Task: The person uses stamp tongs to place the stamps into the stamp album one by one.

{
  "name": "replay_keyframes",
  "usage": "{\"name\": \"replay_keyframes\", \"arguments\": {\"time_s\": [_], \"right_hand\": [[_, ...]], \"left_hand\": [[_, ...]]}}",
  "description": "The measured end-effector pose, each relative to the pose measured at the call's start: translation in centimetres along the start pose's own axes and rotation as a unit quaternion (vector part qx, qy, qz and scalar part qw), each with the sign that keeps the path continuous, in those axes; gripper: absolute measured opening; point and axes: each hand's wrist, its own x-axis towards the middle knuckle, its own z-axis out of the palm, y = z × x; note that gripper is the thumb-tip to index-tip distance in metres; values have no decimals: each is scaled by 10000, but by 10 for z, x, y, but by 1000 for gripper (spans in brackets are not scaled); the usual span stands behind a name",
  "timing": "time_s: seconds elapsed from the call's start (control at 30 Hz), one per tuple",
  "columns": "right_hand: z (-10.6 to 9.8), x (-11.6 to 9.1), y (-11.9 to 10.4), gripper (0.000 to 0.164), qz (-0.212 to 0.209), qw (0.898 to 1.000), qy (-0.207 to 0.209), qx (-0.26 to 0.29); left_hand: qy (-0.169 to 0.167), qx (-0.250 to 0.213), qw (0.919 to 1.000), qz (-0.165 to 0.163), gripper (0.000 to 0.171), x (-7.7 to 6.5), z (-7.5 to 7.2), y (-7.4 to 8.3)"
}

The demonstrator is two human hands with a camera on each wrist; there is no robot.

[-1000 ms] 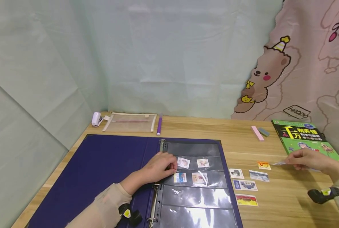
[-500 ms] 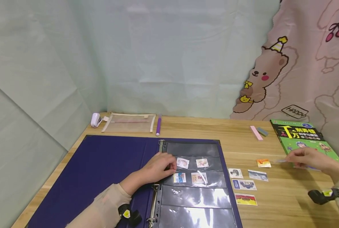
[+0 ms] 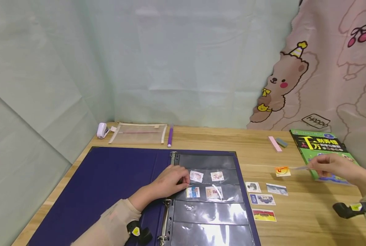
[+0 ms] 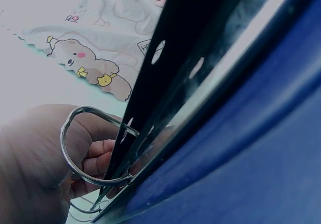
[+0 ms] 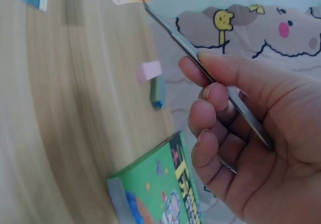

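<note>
orange stamp (image 3: pixel 282 171) now up off the tabletop (image 3: pixel 293 235), held in your tweezers (image 5: pixel 184 45)

largest first: the tabletop keeps its layout. the blue binder (image 3: pixel 121 184) lies open on the left, its clear-pocket page (image 3: pixel 212 212) on the right half, and the green book (image 3: pixel 324 141) sits at the far right.

your left hand (image 3: pixel 172 181) stays where it was, over the inner edge of the page, its fingers curled toward the thumb beside the pocketed stamps (image 3: pixel 214 192); i cannot tell whether they pinch the page.

your right hand (image 3: pixel 333 167) is over the near part of the book, its fingers drawn narrow round the tweezers. these point left, and their tip meets the orange stamp's right edge. a small shadow (image 5: pixel 73 7) on the tabletop suggests the stamp hangs in the air. for the work in hand, i judge the pick-up made: you carry the stamp, though by one edge only, and it is well apart from the page.

against the frame a second ago: there the stamp lay on the tabletop with the tip just beside it. the red-and-yellow stamp (image 3: pixel 264 215), blue-bordered stamp (image 3: pixel 262 199), grey stamp (image 3: pixel 276 189) and black-and-white stamp (image 3: pixel 253 187) have kept their places right of the page, as have the four in its second and third rows from the far end.
</note>
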Motion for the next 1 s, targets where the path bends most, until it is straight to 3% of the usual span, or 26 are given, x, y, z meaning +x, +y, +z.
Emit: {"name": "replay_keyframes", "arguments": {"time_s": [0.33,0.6,1.0], "right_hand": [[6,5,-28,25,67,9981,374,-474],[20,17,-46,16,-734,9968,248,-210],[50,37,-66,15,-1139,9929,253,217]], "left_hand": [[18,34,10000,51,14,1,1,-1],[24,56,10000,48,14,1,3,-1],[178,-49,9998,116,14,-1,4,-2]]}}
